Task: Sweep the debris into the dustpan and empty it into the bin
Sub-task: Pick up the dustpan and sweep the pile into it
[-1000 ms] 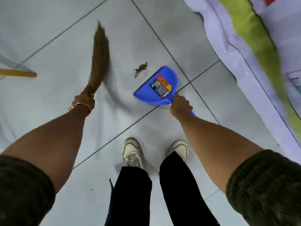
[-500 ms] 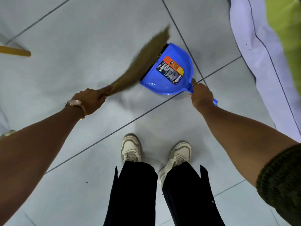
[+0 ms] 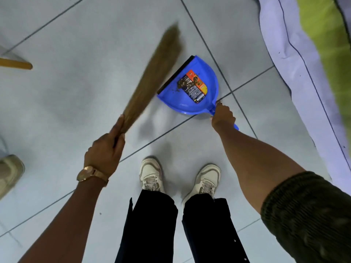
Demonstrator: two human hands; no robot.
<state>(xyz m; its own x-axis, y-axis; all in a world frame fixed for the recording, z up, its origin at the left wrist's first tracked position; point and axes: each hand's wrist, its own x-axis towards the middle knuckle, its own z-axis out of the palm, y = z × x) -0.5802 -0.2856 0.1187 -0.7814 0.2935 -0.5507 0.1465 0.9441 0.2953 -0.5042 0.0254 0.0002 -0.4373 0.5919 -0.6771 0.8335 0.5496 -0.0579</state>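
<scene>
Gripping the broom (image 3: 152, 78) tightly, the left hand (image 3: 106, 150) is lifting it away from the dustpan (image 3: 190, 88), whose handle the right hand (image 3: 223, 115) is clasping. The debris (image 3: 187, 83), earlier on the floor (image 3: 76, 92), is now lying inside, so emptying is probably next; no bin is showing.

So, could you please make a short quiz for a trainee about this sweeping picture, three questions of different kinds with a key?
1. True or false: the debris lies inside the blue dustpan.
2. Which hand holds the broom? A) left hand B) right hand C) neither
3. Fill the gap: the dustpan rests on the tiled ____.

Key
1. True: brown bits sit on the pan's label.
2. A: the left hand grips the broom, the right hand grips the dustpan's handle.
3. floor
</scene>
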